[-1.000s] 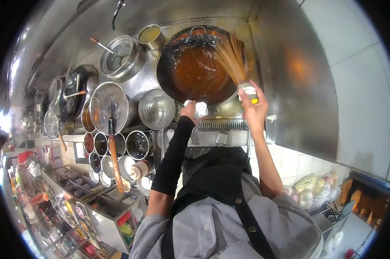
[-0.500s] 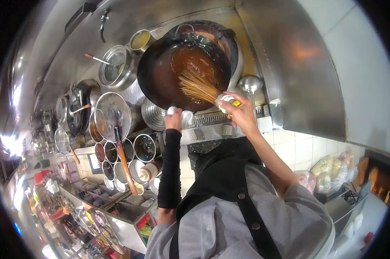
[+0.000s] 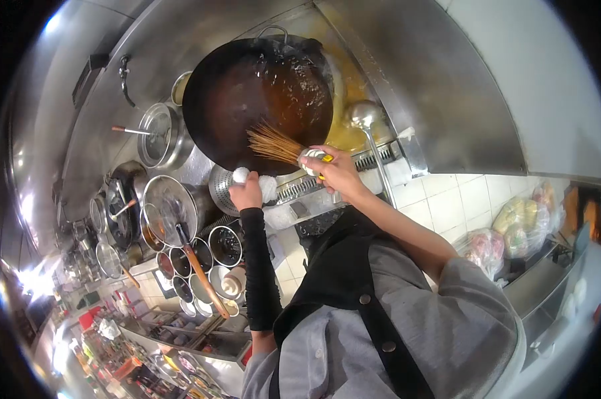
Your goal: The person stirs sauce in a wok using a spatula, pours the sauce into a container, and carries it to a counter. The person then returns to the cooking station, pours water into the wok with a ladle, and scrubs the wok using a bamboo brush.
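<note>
My left hand (image 3: 246,192) is closed on a folded white cloth (image 3: 268,188) at the near rim of a large dark wok (image 3: 210,100). Reddish-brown liquid wets the inside of the wok, with bright glints near its far right side. In my right hand (image 3: 340,174) is the wrapped handle of a bamboo wok brush (image 3: 274,143), with white wrapping and a bit of yellow. Its splayed bristles reach over the inner near wall of the wok. Whether the tips touch the metal, I cannot tell.
A steel ladle (image 3: 365,118) leans right of the wok, over yellowish wet stove surface (image 3: 347,136). Left are a perforated strainer (image 3: 222,193), a lidless pot (image 3: 159,139), a wood-handled mesh skimmer (image 3: 195,259) and several small containers. Plastic bags (image 3: 513,229) lie right. A tap (image 3: 124,80) hangs behind.
The view has shifted. The wok has moved left off its seat, baring the yellowish surface at its right. The brush has drawn nearer the wok's near edge, and less liquid shows.
</note>
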`<state>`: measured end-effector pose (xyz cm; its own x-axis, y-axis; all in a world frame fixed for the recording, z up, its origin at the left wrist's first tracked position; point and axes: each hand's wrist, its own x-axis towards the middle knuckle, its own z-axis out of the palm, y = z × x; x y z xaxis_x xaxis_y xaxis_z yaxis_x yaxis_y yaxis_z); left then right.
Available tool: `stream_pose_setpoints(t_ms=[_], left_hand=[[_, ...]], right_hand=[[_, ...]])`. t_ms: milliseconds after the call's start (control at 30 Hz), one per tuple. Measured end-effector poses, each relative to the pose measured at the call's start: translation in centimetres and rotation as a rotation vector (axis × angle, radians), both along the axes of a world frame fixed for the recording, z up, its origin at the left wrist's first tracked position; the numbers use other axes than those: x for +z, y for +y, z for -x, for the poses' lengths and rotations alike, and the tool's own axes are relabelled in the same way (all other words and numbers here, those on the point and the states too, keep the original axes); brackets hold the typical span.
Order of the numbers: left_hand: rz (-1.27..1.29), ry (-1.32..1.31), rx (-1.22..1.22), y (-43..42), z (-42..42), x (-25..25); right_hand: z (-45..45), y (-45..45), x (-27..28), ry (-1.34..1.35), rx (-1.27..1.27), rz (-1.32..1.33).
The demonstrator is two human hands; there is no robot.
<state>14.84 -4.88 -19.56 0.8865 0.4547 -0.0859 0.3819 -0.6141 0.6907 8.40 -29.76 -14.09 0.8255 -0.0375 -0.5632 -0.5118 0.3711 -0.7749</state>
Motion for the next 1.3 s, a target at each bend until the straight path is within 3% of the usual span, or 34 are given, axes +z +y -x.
stream_pose_setpoints(t_ms=[600, 700, 733, 800, 900, 1000, 1067, 1133, 1200, 1300], left_hand=[[-0.398, -0.186, -0.244, -3.4, 0.1, 7.2], [-0.279, -0.337, -0.329, -3.9, 1.5, 7.3], [-0.293, -0.262, -0.331, -3.8, 2.4, 7.1], [-0.358, -0.314, -0.338, -2.8, 4.1, 4.2], [-0.330, -0.361, -0.311, -3.5, 6.4, 3.7], [-0.118, -0.308, -0.243, -2.9, 6.1, 3.2], [-0.194, -0.278, -0.217, -0.8, 4.6, 1.8], [-0.173, -0.001, -0.141, 1.3, 2.9, 0.9], [0.175, 0.018, -0.054, 3.8, 2.5, -2.3], [0.609, 0.091, 0.139, 2.5, 3.0, -2.7]], right_hand=[[-1.4, -0.1, -0.8, 0.071, -0.115, -0.463], [-0.6, -1.4, -1.0, 0.070, -0.097, -0.508], [-0.3, -1.7, -1.0, 0.062, -0.094, -0.506], [0.6, -2.2, -1.0, 0.046, -0.096, -0.509], [1.4, -2.4, -2.5, 0.026, -0.030, -0.455], [0.9, -2.5, -2.8, 0.046, 0.011, -0.392], [-0.1, -1.8, -1.9, 0.064, -0.006, -0.334], [-0.3, -2.1, -0.9, 0.043, -0.018, -0.356], [0.1, -2.9, -0.4, -0.014, -0.063, -0.468], [3.2, -6.2, -0.4, -0.096, -0.228, -0.617]])
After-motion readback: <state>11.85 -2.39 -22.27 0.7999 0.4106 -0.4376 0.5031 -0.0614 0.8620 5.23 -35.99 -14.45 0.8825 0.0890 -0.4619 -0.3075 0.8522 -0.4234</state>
